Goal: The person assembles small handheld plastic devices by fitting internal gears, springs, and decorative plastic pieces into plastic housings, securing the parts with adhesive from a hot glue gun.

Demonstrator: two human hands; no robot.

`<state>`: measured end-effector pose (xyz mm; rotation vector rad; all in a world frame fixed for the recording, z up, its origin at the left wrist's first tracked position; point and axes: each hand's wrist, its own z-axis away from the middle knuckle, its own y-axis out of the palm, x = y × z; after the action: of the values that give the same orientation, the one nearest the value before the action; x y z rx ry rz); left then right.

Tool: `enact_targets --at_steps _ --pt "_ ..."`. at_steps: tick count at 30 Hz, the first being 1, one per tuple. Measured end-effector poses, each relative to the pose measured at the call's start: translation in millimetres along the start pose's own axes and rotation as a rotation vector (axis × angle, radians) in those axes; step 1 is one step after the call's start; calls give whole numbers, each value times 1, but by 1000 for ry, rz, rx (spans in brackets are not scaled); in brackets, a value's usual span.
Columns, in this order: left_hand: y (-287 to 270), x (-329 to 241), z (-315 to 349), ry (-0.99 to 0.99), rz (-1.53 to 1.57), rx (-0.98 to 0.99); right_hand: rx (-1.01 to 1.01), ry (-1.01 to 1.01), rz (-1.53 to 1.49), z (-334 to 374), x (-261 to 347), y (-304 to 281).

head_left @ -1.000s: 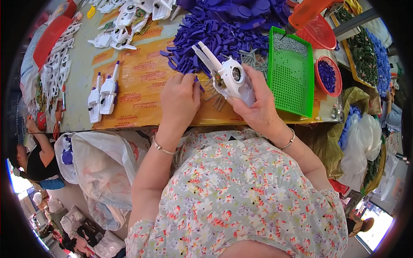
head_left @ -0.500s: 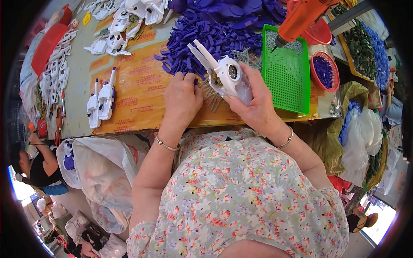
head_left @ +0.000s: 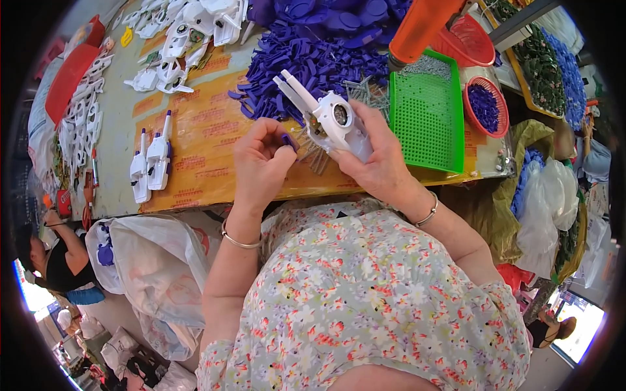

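My right hand (head_left: pixel 381 156) is closed round a white plastic toy body (head_left: pixel 324 116) with a round dark insert and two prongs that point up and to the left. A small purple plastic piece (head_left: pixel 287 141) is pinched between the thumb and fingers of my left hand (head_left: pixel 262 161), just left of the toy body and apart from it. Beyond both hands spreads a heap of similar purple pieces (head_left: pixel 293 62). Thin clear rods (head_left: pixel 368 94) lie between that heap and the green tray.
An orange power screwdriver (head_left: pixel 420 32) hangs over the green perforated tray (head_left: pixel 460 130), which holds small metal screws. Right of it stands a red basket (head_left: pixel 501 127) of purple pieces. Two white-and-purple toys (head_left: pixel 158 159) lie at left; more white parts (head_left: pixel 182 39) are piled behind.
My left hand has drawn back from the edge of the purple heap with a purple piece in its fingers. The toy body has shifted slightly left, still in my right hand.
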<state>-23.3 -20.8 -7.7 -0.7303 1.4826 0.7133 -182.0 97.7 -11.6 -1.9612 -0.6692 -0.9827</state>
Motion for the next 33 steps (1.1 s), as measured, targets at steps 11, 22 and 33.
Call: enact_targets --at_steps 11,22,33 --pt "1 -9 10 -222 379 19 0 -54 49 -4 0 0" --pt "23 -10 14 9 217 -112 48 -4 46 -3 0 4" --pt "29 -2 14 78 119 -144 87 -4 53 -4 4 2"
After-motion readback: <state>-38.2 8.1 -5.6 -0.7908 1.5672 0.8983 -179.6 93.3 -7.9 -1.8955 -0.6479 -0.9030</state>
